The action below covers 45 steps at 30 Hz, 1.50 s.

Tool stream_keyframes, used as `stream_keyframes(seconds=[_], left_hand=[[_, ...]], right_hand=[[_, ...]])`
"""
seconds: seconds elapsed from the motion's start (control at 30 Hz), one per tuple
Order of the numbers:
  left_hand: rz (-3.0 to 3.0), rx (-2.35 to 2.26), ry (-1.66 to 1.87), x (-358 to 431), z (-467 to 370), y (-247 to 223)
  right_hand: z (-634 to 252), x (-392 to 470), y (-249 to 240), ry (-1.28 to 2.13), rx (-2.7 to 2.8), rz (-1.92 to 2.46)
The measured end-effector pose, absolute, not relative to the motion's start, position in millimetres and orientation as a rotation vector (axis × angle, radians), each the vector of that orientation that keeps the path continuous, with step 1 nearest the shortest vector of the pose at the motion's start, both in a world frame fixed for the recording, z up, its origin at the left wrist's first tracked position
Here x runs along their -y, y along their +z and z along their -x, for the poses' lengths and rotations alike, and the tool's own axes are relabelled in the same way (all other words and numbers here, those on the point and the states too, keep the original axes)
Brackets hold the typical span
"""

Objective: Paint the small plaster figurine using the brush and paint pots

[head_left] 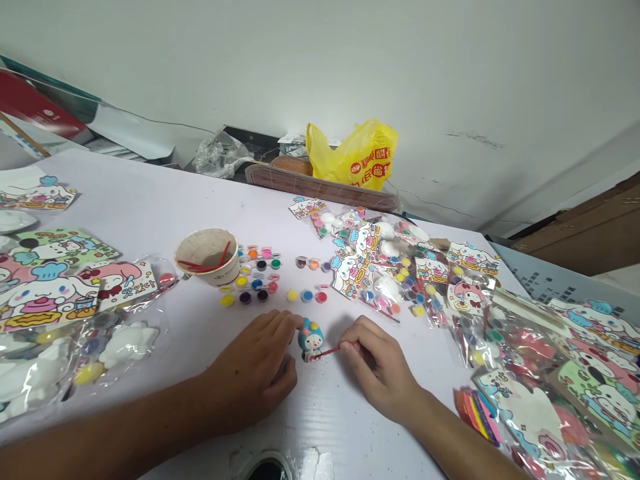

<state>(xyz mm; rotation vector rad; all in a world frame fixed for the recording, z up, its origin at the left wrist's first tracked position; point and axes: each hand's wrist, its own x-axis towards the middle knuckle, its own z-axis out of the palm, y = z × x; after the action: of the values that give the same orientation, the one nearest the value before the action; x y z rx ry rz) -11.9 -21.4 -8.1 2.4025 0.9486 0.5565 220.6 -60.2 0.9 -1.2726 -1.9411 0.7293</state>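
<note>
In the head view, a blue-hooded figurine (311,339) stands on the tabletop (320,407), right beside the left fingers (286,327); whether they grip it, I cannot tell. Right fingers (361,332) pinch a red paintbrush (331,351) at its lower front.

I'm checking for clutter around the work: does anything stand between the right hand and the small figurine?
Only the red paintbrush, held in the right hand, spans the gap to the figurine. No other object shows between them; the paint pots stand beyond, toward the wall.
</note>
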Motion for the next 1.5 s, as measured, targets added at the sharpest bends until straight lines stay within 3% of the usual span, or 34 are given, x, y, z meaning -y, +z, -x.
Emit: stream_keyframes(seconds=[1.5], left_hand=[[-2.409, -0.923, 0.524, 21.0, 11.9, -7.2]], right_hand=[[-224.9, 59.3, -0.3, 0.718, 1.924, 1.288]])
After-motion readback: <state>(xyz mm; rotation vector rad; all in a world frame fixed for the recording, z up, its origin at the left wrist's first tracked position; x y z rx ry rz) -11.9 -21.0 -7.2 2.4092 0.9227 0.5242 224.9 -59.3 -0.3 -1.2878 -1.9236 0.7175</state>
